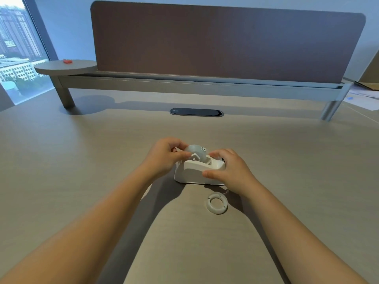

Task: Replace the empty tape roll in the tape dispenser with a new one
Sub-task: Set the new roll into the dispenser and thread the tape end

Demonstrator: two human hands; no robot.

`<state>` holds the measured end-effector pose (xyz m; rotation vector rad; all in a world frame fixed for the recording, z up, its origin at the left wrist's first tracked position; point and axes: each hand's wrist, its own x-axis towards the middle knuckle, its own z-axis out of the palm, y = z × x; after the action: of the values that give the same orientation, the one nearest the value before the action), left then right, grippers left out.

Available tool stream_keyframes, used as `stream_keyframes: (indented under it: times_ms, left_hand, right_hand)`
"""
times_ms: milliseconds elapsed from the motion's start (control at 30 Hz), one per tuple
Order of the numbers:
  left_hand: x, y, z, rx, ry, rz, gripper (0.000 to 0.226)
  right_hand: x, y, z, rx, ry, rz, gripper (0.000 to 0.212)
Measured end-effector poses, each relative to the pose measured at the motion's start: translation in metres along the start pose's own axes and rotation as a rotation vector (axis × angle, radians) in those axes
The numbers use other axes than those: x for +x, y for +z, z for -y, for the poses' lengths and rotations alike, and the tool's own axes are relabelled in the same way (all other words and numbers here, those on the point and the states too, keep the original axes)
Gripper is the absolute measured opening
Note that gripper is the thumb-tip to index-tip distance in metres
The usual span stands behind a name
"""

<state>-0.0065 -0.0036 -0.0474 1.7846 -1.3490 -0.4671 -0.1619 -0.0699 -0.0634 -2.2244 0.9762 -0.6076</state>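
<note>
Left hand [164,155]: we see our fingers curled and pinched on the new tape roll [196,151], thumb and forefinger at its near face by the small white hub.
Right hand [227,170]: we have it wrapped over the cutter end of the tape dispenser [198,171], thumb pressed on the near side wall, fingers bent over the top.
New roll's place: it sits upright in the dispenser's open cradle, partly sunk between the side walls, directly between our two hands.
Empty core [217,202]: it lies flat on the desk [82,160], just beside our right wrist and near the dispenser's front edge, apart from it.
Dispenser's stand: its base rests flat on the desk, long side toward us.
Open room: we see bare desk to the left, to the right and beyond the dispenser, up to the dark oval cable port [196,112].
Far edge: a raised shelf on metal legs carries a tall divider panel [225,42]; a round side shelf [65,67] at its left end bears a small red object [67,61].
Materials: the dispenser is smooth white plastic with rounded corners; the roll is translucent grey; the core is a thin white ring; the desk has a pale wood grain.
</note>
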Motion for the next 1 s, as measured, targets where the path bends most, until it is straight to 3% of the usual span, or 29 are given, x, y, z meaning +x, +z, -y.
stream_keyframes:
  times_ms: [167,300,667,1000]
  left_hand:
    - [0.002,-0.004,-0.002,0.072,-0.009,0.055,0.016]
    - [0.002,-0.001,0.001,-0.134,-0.126,0.182,0.016]
    - [0.007,0.009,0.000,-0.436,-0.305,0.207,0.018]
    - [0.005,0.012,0.003,-0.597,-0.338,0.173,0.016]
  right_hand:
    - [0.001,0.000,-0.001,0.008,0.002,-0.012,0.049]
    - [0.000,0.003,-0.002,0.012,0.013,0.005,0.048]
    - [0.000,0.004,-0.002,0.033,0.023,0.012,0.046]
    - [0.001,0.005,0.001,0.024,0.052,0.042,0.044]
